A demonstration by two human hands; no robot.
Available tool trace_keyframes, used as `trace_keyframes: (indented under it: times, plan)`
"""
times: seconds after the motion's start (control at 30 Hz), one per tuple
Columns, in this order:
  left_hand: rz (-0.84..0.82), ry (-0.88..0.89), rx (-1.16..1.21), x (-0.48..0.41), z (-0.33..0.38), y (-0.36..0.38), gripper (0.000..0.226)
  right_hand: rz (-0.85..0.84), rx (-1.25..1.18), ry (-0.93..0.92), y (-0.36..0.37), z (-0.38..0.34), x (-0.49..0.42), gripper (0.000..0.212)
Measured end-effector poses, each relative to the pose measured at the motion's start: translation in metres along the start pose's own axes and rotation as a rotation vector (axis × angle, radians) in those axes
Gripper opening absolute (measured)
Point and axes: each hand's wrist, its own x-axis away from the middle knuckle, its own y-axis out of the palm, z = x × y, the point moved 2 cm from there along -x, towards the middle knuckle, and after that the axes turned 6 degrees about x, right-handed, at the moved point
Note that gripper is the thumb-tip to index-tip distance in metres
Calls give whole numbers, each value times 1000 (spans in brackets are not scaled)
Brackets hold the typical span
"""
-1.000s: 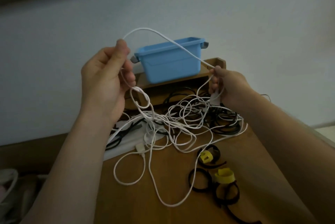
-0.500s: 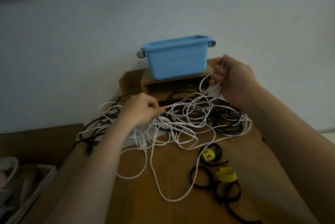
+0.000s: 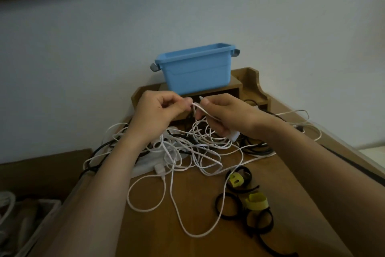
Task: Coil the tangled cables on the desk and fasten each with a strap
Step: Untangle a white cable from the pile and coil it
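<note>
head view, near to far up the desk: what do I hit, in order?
Black strap loops with yellow tabs → tangled cable pile → left hand and right hand, level with each other, fingers of both pinching one white cable → wooden shelf → blue bin.

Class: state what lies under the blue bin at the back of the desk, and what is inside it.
The blue bin stands on a wooden shelf. Its inside cannot be seen: its walls hide it.
</note>
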Motion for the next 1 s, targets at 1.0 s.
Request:
trace_keyframes:
  times: [1.0]
  plan:
    - [758, -674, 439, 8, -104, -24, 22, 1311, -1160, 343, -108, 66, 17, 23]
